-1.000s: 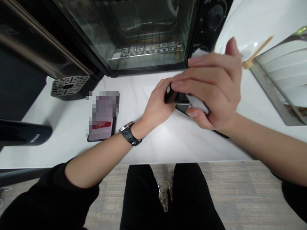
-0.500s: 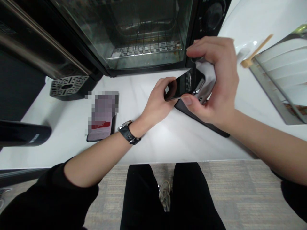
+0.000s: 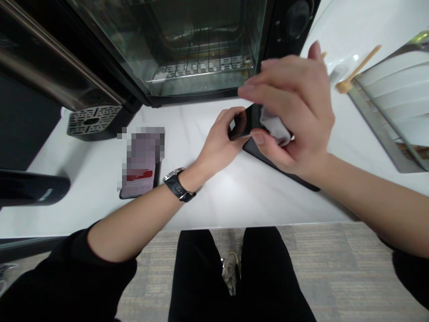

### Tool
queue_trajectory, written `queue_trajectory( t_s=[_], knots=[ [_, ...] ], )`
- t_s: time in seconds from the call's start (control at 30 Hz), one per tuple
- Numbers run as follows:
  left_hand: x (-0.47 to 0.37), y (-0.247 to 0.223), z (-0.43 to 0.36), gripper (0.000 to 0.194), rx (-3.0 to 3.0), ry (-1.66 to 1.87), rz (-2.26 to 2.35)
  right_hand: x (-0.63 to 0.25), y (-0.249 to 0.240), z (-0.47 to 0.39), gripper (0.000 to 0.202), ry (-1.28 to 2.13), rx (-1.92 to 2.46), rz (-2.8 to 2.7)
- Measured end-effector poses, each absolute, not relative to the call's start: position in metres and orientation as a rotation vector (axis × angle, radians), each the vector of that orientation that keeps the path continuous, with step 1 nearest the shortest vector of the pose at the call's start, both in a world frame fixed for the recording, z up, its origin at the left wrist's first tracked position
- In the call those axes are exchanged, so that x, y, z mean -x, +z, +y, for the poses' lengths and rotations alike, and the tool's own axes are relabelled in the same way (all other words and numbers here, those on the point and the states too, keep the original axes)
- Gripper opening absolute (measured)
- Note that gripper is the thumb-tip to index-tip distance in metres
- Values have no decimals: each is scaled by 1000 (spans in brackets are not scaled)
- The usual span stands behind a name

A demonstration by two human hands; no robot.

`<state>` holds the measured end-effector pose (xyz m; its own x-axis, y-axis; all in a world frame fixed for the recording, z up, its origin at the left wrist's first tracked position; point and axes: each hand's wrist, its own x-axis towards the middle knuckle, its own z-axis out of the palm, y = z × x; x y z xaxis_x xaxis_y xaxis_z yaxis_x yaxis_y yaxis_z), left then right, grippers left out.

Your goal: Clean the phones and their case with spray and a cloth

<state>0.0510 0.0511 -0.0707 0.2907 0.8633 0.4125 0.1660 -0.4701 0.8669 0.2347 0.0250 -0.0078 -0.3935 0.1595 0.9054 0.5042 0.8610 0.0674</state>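
Note:
My left hand (image 3: 221, 142) is closed around one end of a phone (image 3: 246, 121) with a dark, glossy face, held a little above the counter. At the phone's other end, my right hand (image 3: 303, 105) pinches a crumpled light grey cloth (image 3: 275, 127) against it. The right fingers arch over the phone and hide much of that end. Beneath both hands lies a flat black object (image 3: 253, 147), partly covered by my right hand and wrist. A second phone (image 3: 140, 163), its lit screen partly pixelated, lies on the counter left of my watch (image 3: 179, 184).
A glass-fronted toaster oven (image 3: 201, 85) stands at the back of the white counter (image 3: 214, 201). To the left are a machine with a drip tray (image 3: 94, 120) and a dark cylindrical object (image 3: 36, 188). On the right, a rack (image 3: 375, 120) holds white plates beside a wooden-handled brush (image 3: 346, 85).
My right hand has moved left and turned over the phone, carrying the grey cloth along its face. My left hand keeps its hold in nearly the same place.

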Motion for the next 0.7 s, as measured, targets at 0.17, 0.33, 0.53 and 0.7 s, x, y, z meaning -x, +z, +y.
queue_trajectory(
  t_s=[0.17, 0.33, 0.53, 0.7],
  knots=[
    [-48, -74, 52, 49, -1831, 1215, 878, -236, -6, 27, 62, -217, 640, -1939],
    [-48, -67, 50, 41, -1881, 1193, 925, -235, -7, 29, 38, -255, 518, -1943],
    [-50, -68, 51, 27, -2074, 1195, 948, -235, -9, 22, 31, -463, 380, -2026],
    [-48, -64, 46, 38, -1987, 1172, 917, -236, -10, 26, 33, -448, 399, -1995]
  ],
)
